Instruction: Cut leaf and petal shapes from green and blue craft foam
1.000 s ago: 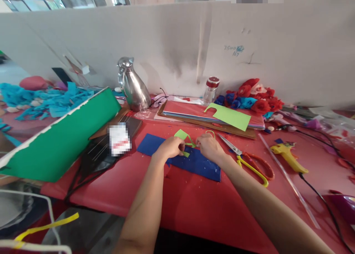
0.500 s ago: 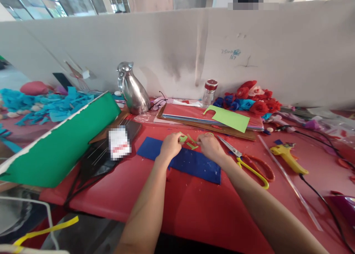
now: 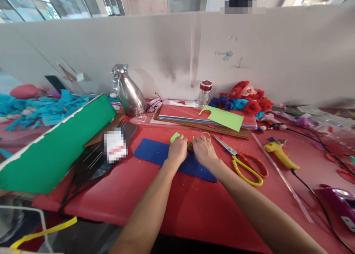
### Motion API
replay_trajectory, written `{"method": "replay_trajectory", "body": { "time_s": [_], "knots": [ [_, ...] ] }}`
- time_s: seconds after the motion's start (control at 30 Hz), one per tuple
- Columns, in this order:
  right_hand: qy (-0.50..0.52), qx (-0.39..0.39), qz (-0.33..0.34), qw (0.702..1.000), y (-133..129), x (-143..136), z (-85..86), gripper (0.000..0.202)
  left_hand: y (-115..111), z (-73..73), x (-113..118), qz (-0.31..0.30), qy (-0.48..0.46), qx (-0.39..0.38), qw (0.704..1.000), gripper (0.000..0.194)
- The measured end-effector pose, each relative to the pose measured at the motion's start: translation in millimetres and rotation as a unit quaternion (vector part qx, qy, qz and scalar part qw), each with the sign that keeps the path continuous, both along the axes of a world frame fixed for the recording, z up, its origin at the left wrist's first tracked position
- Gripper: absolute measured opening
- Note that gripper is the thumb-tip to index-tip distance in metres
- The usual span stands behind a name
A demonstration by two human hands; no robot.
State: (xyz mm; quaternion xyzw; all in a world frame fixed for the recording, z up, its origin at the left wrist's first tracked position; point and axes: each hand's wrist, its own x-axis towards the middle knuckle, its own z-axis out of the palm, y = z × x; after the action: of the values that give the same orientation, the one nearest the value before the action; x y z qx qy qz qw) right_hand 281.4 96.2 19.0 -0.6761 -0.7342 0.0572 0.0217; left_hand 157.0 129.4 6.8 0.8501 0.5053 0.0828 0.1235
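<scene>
My left hand (image 3: 178, 149) and my right hand (image 3: 204, 146) are close together over a dark blue rectangular sheet (image 3: 151, 150). Fingers on both are curled closed. Between the fingertips shows a small green paper piece (image 3: 190, 146), shaded and partly covered, pinched from both sides. Another light green scrap (image 3: 174, 136) lies just beyond my left hand. A thin green paper loop (image 3: 206, 134) rests past my right knuckles. Scissors (image 3: 235, 156) with yellow and orange handles lie open to the right of my right hand.
Behind the hands is a stack of coloured sheets (image 3: 177, 115) topped by a cut green sheet (image 3: 227, 118). A steel jug (image 3: 129, 93) and a glass jar (image 3: 204, 95) stand near the partition. A glue gun (image 3: 283, 156) lies right; a green board (image 3: 61, 143) leans left.
My hands have come nearer each other and closed in on the green scraps between them. The whole view has shifted slightly, with the table things now further left.
</scene>
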Motion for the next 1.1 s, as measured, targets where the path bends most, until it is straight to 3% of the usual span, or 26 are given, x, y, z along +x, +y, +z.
{"method": "replay_trajectory", "body": {
  "time_s": [0.2,0.37,0.43,0.5,0.57,0.6,0.7,0.73,0.77,0.83,0.93,1.1],
  "knots": [
    [0.025,-0.008,-0.023,0.999,8.8,19.2,-7.7,0.023,3.0,-0.2,-2.0,-0.004,-0.026,-0.018,1.000,0.025],
    [0.025,0.011,-0.016,1.000,3.5,8.7,-13.6,0.022,2.1,-1.0,-1.1,-0.010,-0.017,0.012,1.000,0.027],
    [0.029,0.024,-0.017,0.999,2.2,5.9,-15.5,0.021,3.8,-1.5,-1.4,0.009,-0.074,0.018,0.997,0.022],
    [0.039,0.039,-0.029,0.998,3.8,8.1,-16.7,0.019,6.3,-1.3,-1.0,0.071,-0.187,0.005,0.980,0.016],
    [0.058,0.060,-0.047,0.995,7.5,13.2,-16.8,0.019,8.0,-1.1,1.5,0.154,-0.354,-0.062,0.920,0.015],
    [0.070,0.073,-0.055,0.993,9.4,15.5,-16.3,0.020,8.2,-1.3,3.5,0.187,-0.443,-0.123,0.868,0.016],
    [0.105,0.108,-0.063,0.987,11.7,15.1,-14.1,0.025,5.8,-3.4,11.2,0.214,-0.638,-0.353,0.651,0.019],
    [0.114,0.118,-0.060,0.985,11.0,12.2,-13.5,0.025,4.5,-4.5,13.7,0.211,-0.666,-0.404,0.590,0.021],
    [0.121,0.125,-0.057,0.983,9.7,8.4,-12.8,0.025,3.3,-5.7,15.8,0.209,-0.681,-0.435,0.551,0.023],
    [0.130,0.134,-0.047,0.981,6.8,0.5,-11.5,0.024,1.6,-7.7,18.4,0.216,-0.695,-0.443,0.524,0.029],
    [0.146,0.124,-0.011,0.981,5.5,-3.3,-7.5,0.021,1.9,-8.6,18.2,0.227,-0.702,-0.420,0.528,0.029],
    [0.167,0.080,0.044,0.982,17.3,28.3,4.7,0.022,6.3,-5.9,13.5,0.239,-0.721,-0.397,0.515,0.026]
  ]
}}
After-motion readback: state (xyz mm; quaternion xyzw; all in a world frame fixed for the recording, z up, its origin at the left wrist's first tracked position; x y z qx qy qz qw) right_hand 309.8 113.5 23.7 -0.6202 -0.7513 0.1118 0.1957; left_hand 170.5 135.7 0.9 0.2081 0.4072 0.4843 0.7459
